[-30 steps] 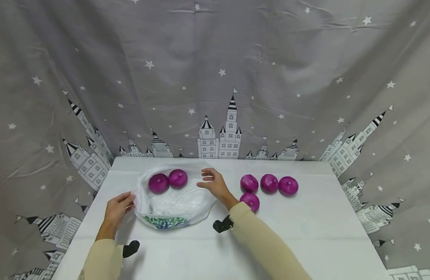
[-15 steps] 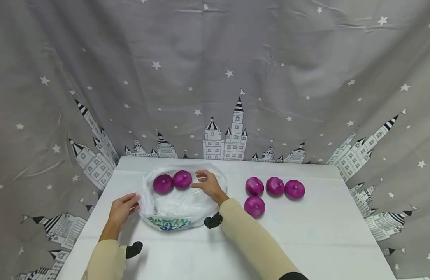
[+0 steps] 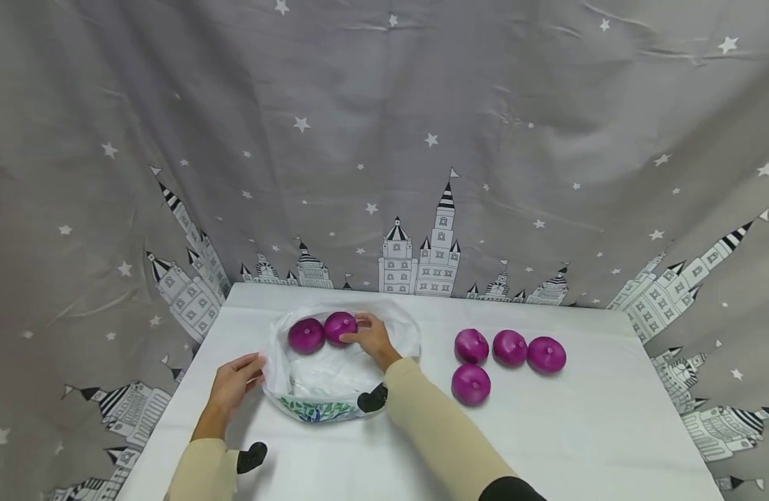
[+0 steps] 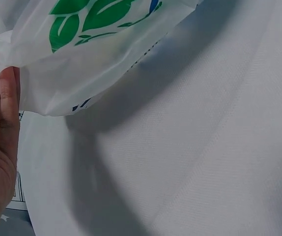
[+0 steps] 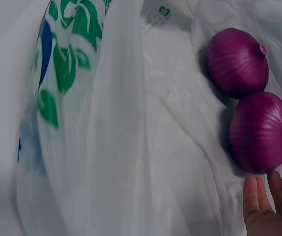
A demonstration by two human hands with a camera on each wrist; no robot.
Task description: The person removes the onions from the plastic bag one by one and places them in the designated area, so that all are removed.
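A white plastic bag [image 3: 312, 386] with a green and blue leaf print lies with its mouth spread wide. Two purple onions sit side by side inside it: a left onion [image 3: 306, 336] and a right onion [image 3: 340, 328]. My left hand [image 3: 234, 383] pinches the bag's left rim, its fingers fairly straight in the left wrist view. Over the bag, my right hand [image 3: 373, 339] has its fingers spread at the right onion's side, thumb in front and fingertips behind. The right wrist view shows those fingertips right at the onion's skin, part of the hand being cut off.
Right of the bag, several more purple onions rest on the white table [image 3: 584, 424]; three form a row, among them the end onion [image 3: 546, 355], and a front onion [image 3: 470, 385] lies before them. Behind the table hangs a grey curtain [image 3: 359, 139] with castles and stars.
My right hand has moved left over the bag to the right onion. My left hand stays at the bag's rim. The whole head view has shifted, so the scene sits farther right and lower.
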